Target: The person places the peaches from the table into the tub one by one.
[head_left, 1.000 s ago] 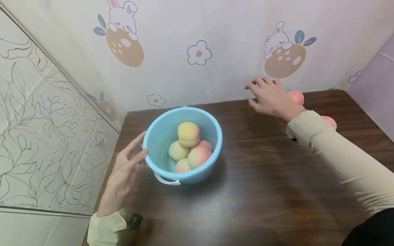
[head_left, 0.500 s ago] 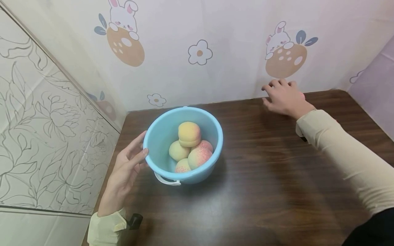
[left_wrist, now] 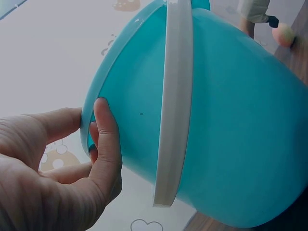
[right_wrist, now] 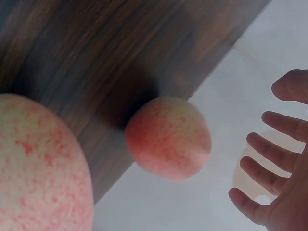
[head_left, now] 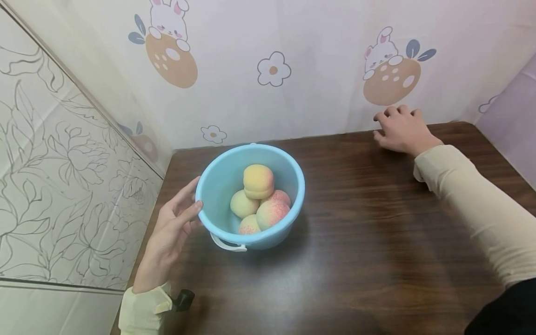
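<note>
A light blue bucket (head_left: 219, 193) with a white handle (left_wrist: 175, 106) stands tilted on the brown table. Several toy-like peaches lie inside, the top one (head_left: 258, 179) yellow-orange, others pale with pink speckles. My left hand (head_left: 167, 230) grips the bucket's left rim, its thumb and fingers on either side of the edge. Over the table's back right part, my right hand (head_left: 404, 131) is held with spread, slightly bent fingers and nothing in them. Two pink-speckled peaches, one smaller-looking peach (right_wrist: 168, 139) and one close up (right_wrist: 41, 168), lie near it, hidden in the head view.
The dark wooden table (head_left: 356, 260) meets a white wall (head_left: 310, 93) with rabbit and flower prints at the back. A flower-patterned panel (head_left: 63, 177) borders the left side, and a lilac sheet (head_left: 515, 125) hangs at the right.
My right hand has moved to the right, and it and its sleeve now cover the two peaches seen on the table earlier. My left hand and the bucket have stayed put.
</note>
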Demonstrator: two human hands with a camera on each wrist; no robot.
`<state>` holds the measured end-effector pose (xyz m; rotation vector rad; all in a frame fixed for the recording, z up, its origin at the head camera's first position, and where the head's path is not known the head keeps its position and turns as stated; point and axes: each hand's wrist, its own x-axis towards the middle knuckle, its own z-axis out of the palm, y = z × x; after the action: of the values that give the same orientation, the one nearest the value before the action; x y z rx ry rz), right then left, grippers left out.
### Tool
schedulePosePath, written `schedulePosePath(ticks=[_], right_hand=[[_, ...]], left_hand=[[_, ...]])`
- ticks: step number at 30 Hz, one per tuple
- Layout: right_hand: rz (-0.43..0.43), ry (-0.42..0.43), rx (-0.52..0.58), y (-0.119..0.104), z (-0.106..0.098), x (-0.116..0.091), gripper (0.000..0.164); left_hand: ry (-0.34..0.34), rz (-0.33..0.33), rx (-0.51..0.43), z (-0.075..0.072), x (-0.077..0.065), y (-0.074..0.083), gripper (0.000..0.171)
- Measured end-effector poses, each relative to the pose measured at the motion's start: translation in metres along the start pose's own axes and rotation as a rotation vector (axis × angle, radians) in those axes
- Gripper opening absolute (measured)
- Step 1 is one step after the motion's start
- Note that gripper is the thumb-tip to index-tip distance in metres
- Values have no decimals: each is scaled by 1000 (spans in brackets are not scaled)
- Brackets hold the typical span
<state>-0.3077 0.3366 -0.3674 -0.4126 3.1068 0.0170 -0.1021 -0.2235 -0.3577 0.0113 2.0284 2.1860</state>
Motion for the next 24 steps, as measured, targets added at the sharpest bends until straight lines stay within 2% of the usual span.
schedulePosePath(ticks=[15, 24], right_hand=[[65, -96, 17, 31, 12, 3, 56], [53, -106, 31, 43, 21, -2, 52]], left_hand=[[6, -11, 3, 0, 0, 1, 59], [6, -7, 16, 0, 1, 1, 59]])
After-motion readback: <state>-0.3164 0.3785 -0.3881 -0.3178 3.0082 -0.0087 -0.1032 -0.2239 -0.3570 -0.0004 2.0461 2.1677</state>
